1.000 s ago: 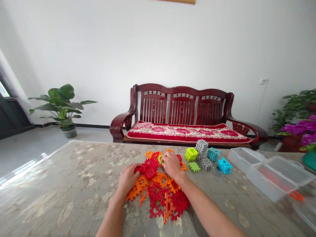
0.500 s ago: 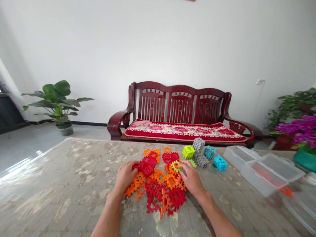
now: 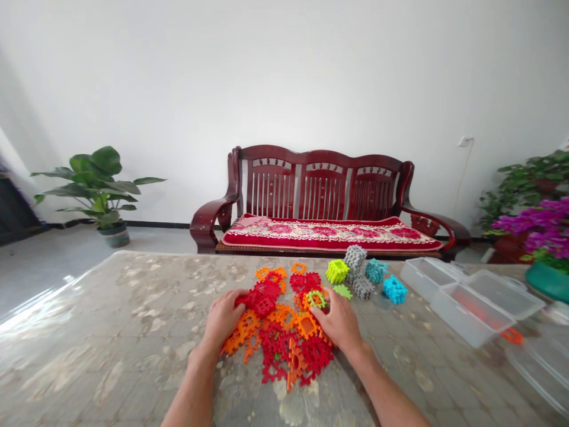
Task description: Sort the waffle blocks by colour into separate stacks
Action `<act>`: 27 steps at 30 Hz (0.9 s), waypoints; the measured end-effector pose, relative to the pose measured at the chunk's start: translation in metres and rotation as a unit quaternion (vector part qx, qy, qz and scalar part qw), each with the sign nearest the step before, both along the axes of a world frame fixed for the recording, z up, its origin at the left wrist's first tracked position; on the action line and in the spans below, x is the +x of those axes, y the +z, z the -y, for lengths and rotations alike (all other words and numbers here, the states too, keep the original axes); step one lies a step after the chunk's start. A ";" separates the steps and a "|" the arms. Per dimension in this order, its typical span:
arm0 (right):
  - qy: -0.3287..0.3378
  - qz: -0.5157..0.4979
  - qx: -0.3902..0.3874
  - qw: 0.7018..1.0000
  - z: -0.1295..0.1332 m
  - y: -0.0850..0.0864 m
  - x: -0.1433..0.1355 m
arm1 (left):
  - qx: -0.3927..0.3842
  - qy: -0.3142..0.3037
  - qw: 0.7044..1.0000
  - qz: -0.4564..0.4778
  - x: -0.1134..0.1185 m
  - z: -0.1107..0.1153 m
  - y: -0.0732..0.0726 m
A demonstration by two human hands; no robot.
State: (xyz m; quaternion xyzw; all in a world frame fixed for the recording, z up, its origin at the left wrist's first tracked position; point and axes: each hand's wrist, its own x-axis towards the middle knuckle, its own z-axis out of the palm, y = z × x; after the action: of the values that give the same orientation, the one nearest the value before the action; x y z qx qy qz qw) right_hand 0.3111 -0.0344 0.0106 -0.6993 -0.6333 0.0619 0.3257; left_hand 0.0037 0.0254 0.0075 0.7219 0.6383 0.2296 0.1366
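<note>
A pile of red and orange interlocking plastic tiles [image 3: 287,320] with notched edges lies on the table in front of me. My left hand [image 3: 224,317] is at the pile's left side, thumb and fingers closed on a red tile [image 3: 242,299] at the edge. Other red tiles [image 3: 265,296] lie against it. My right hand [image 3: 338,318] pinches a light green tile [image 3: 316,299] over the pile's right part, above orange and red pieces. Beyond that hand, another green tile [image 3: 342,291] lies flat near a yellow-green stack [image 3: 337,271].
Grey stacks [image 3: 355,261], a teal stack [image 3: 377,270] and a blue stack [image 3: 395,289] stand at the back right. Farther right are open clear plastic boxes [image 3: 471,314] with an orange piece [image 3: 512,336] beside them. A wooden bench [image 3: 324,184] stands behind the table.
My right hand has shifted slightly, its thumb now lower at the green tile's near edge. My left hand stays at the red tiles. The whole view has moved a little.
</note>
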 end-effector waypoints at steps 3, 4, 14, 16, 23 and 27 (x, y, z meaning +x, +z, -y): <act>-0.009 0.020 -0.009 1.000 0.001 0.000 -0.002 | 0.000 -0.001 1.000 -0.001 0.000 0.000 -0.001; -0.012 0.025 -0.012 1.000 0.002 0.000 -0.002 | 0.002 -0.001 1.000 -0.001 0.000 0.000 -0.002; -0.024 0.038 0.000 0.999 -0.001 0.009 -0.009 | 0.021 0.001 1.000 0.005 -0.002 -0.002 -0.005; -0.034 0.045 -0.003 0.998 -0.004 0.011 -0.013 | 0.021 0.000 1.000 0.004 -0.002 -0.002 -0.005; -0.029 0.062 -0.002 0.998 -0.011 0.008 -0.017 | 0.017 -0.004 1.000 0.001 -0.003 -0.002 -0.006; -0.020 0.065 0.014 0.998 -0.011 0.007 -0.015 | 0.019 -0.006 1.000 0.002 -0.003 -0.002 -0.007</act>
State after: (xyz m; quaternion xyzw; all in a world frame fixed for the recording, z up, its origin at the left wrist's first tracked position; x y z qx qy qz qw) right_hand 0.2960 -0.0236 0.0174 -0.7094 -0.6399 0.0012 0.2953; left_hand 0.0002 0.0276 0.0005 0.7276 0.6295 0.2423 0.1248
